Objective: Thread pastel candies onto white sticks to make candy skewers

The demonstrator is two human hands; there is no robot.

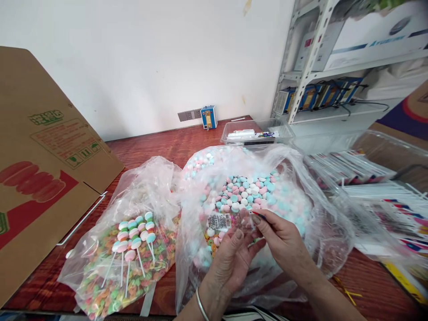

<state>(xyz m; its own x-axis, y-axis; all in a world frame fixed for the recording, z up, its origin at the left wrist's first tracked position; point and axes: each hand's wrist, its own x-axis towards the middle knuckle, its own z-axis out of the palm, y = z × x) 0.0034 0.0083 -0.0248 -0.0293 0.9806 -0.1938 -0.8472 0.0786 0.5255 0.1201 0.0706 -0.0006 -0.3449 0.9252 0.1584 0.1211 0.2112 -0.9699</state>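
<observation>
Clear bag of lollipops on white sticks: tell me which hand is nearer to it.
Left. The left hand is just right of the clear bag of lollipops; the right hand lies farther right, beyond it.

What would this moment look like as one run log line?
left hand: holds small clear packet | right hand: pinches packet's right end | under hands: open candy bag | left: lollipop bag

A plain white wall (pixel 140 58) backs the reddish wooden table (pixel 160 145), with metal shelving (pixel 314 44) at right.
</observation>
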